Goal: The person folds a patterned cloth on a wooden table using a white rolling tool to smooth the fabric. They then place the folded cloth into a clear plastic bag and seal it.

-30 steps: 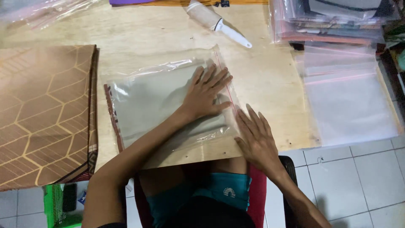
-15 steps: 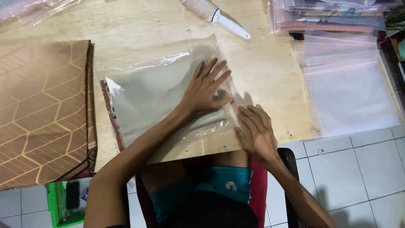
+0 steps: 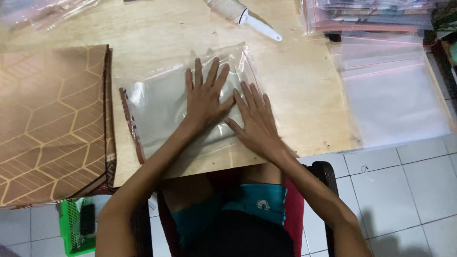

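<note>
- Left hand (image 3: 203,97): flat, fingers spread, palm down on the clear plastic bag (image 3: 162,107) holding grey folded cloth.
- Right hand (image 3: 254,121): flat just beside the left, pressing the bag's right portion, near its red-edged zip end.
- Bag lies on the plywood table (image 3: 295,90), its near edge close to the table's front.
- Brown fabric with a gold hexagon pattern (image 3: 52,123) lies left of the bag, overhanging the table edge.
- Lint roller (image 3: 243,16) with white handle sits beyond the bag.
- Empty clear bags (image 3: 395,90) lie at right; a stack of filled bags (image 3: 371,14) lies behind them.
- Green basket (image 3: 76,226) stands on the tiled floor.
</note>
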